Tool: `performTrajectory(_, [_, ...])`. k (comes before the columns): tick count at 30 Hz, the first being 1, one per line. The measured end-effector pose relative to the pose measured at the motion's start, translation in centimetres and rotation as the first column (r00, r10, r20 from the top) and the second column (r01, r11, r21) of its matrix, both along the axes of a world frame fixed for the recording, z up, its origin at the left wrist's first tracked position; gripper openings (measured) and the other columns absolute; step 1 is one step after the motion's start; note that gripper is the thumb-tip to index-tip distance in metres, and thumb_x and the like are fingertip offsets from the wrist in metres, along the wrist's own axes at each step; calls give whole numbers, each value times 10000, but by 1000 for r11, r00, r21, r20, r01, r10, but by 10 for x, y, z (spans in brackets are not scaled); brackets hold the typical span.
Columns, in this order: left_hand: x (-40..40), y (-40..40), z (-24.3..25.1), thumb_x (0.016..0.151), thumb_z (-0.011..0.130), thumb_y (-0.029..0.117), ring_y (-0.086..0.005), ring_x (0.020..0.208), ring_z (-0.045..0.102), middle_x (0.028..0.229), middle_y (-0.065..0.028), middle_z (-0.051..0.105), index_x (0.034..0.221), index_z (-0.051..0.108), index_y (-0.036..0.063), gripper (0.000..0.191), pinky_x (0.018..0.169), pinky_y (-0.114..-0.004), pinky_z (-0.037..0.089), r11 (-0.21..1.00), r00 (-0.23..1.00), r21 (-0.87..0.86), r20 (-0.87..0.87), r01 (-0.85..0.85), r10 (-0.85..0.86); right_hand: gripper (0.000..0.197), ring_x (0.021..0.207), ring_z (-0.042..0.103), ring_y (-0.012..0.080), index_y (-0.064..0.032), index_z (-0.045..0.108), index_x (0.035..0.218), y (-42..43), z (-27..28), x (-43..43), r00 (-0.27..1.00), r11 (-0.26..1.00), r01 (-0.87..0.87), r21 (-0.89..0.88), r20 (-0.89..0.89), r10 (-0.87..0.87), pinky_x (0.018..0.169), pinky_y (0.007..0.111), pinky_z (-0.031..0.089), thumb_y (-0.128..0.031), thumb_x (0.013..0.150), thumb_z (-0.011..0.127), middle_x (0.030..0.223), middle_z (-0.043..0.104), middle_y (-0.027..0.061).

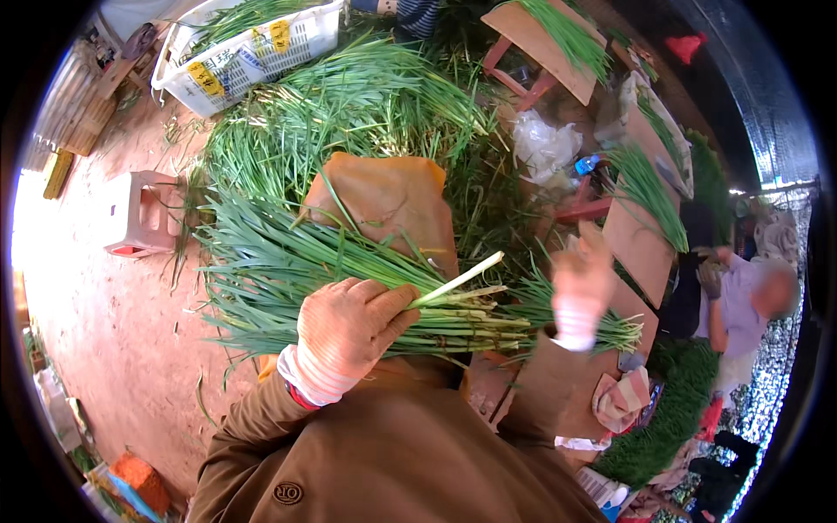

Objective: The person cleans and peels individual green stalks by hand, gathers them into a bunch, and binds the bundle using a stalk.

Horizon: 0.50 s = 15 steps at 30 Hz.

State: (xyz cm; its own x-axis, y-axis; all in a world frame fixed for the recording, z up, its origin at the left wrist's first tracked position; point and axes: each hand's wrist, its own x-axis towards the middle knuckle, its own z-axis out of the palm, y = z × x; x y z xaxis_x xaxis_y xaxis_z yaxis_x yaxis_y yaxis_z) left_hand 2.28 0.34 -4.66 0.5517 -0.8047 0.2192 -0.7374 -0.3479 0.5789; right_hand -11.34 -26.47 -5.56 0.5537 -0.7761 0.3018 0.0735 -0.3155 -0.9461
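Observation:
My left hand (356, 327) pinches a pale-ended stalk (461, 280) of what look like garlic chives between thumb and fingers. Beneath that hand a thick bundle of long green chives (281, 261) lies across my lap, leaves to the left and whitish root ends to the right. My right hand (582, 281) is raised past those ends, blurred by motion, so its grip cannot be made out. A smaller chive bunch (618, 330) lies on a board just below it. An orange-brown apron or sheet (386, 196) covers my knees.
A big heap of chives (366, 91) spreads ahead, beside a white plastic crate (248, 59). On the left is a plastic stool (144, 212). Boards on red legs (644, 229) bear more bunches at right. Beyond them sits another person (739, 294).

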Motion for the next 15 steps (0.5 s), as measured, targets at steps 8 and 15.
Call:
performTrajectory(8, [-2, -2, 4, 810, 667, 240, -247, 676, 604, 706, -38, 580, 963, 667, 136, 184, 586, -379, 477, 999, 1000, 29, 19, -14, 14, 94, 624, 472, 76, -8, 571, 810, 98, 31, 22, 910, 974, -222, -39, -367, 193, 574, 207, 377, -91, 807, 615, 767, 567, 47])
performTrajectory(15, [-3, 5, -2, 803, 677, 231, -268, 691, 609, 724, -60, 607, 944, 681, 105, 189, 590, -386, 478, 997, 993, -69, -119, 19, -27, 246, 859, 567, 143, 7, 566, 1103, 25, 15, 9, 964, 953, 267, -142, 59, -261, 676, 281, 469, -162, 924, 557, 1018, 590, 102])
